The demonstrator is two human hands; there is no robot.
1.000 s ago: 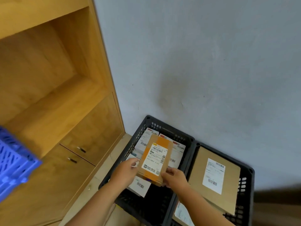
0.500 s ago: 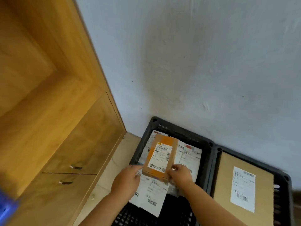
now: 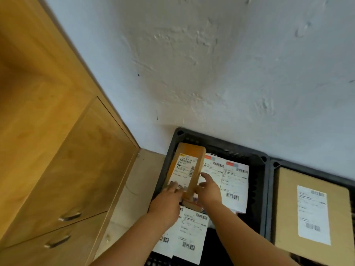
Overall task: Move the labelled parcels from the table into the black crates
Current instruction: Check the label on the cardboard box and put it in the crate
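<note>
Small cardboard parcel (image 3: 185,169) looks light & stiff imo (rigid edges). Left hand (image 3: 169,200) fingers flat on label, right hand (image 3: 208,191) fingers straight against its side; grab by long edges.

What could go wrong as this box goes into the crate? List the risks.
1. The small cardboard box stands tilted against the left crate's wall; it may tip over once the left hand and right hand let go.
2. It may land on the white labelled parcels below and hide their barcodes.
</note>
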